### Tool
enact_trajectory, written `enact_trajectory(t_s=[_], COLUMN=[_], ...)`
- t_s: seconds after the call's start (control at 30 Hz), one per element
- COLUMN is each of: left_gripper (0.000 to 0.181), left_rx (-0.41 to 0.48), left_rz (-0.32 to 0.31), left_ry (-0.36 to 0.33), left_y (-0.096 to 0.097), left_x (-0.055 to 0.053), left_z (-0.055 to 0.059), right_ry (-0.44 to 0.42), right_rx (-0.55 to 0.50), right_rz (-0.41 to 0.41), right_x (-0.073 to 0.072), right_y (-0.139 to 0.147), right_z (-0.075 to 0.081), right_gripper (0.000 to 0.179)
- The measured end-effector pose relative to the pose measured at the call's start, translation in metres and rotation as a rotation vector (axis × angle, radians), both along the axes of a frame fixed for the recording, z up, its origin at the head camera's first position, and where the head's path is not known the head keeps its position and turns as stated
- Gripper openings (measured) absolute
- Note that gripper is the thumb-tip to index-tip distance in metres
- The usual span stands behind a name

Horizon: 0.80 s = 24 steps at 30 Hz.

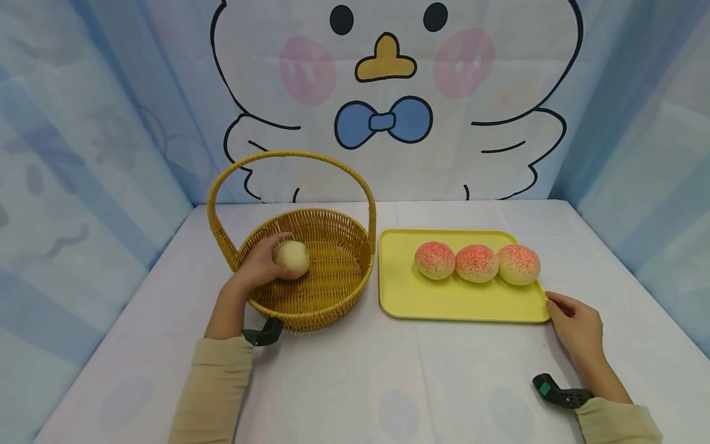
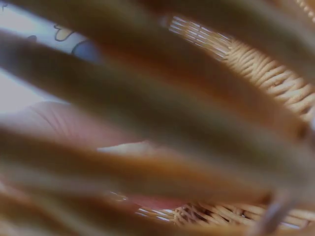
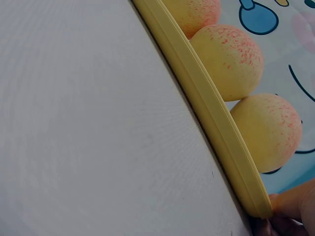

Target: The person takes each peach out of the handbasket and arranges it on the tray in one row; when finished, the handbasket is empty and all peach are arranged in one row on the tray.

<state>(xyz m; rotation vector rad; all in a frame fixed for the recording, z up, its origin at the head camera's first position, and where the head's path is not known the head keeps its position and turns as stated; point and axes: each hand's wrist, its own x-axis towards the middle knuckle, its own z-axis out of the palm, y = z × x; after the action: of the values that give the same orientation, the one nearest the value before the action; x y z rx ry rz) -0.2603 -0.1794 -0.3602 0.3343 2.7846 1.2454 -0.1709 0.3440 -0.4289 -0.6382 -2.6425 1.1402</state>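
My left hand reaches over the near-left rim of a yellow wicker basket and grips a pale, round peach inside it. In the left wrist view, blurred basket strands cover most of the hand and the peach is mostly hidden. On a yellow tray to the right, three peaches with red speckles sit in a row. My right hand pinches the tray's near-right corner; in the right wrist view the thumb is at that corner.
The basket's tall arched handle rises over it. Both stand on a white-clothed table, with the tray close beside the basket. A cartoon-printed curtain hangs behind, and blue curtains flank both sides.
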Motion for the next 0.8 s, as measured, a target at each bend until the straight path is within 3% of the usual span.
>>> enact_trajectory(t_s=[0.17, 0.5, 0.8], left_gripper=[0.083, 0.079, 0.078], left_rx=[-0.018, -0.066, -0.100], left_rz=[0.016, -0.021, 0.001], left_ry=[-0.039, 0.004, 0.009], left_y=[0.0000, -0.0005, 0.0015], left_x=[-0.0007, -0.0002, 0.0003], left_z=[-0.0018, -0.0035, -0.0042], right_ry=[-0.002, -0.004, -0.001], right_rx=[0.003, -0.001, 0.000], right_rz=[-0.004, 0.003, -0.006], right_x=[-0.0002, 0.0004, -0.0003], right_y=[0.0002, 0.0009, 0.0013], right_z=[-0.0006, -0.0002, -0.0011], right_gripper=[0.041, 0.042, 0.042])
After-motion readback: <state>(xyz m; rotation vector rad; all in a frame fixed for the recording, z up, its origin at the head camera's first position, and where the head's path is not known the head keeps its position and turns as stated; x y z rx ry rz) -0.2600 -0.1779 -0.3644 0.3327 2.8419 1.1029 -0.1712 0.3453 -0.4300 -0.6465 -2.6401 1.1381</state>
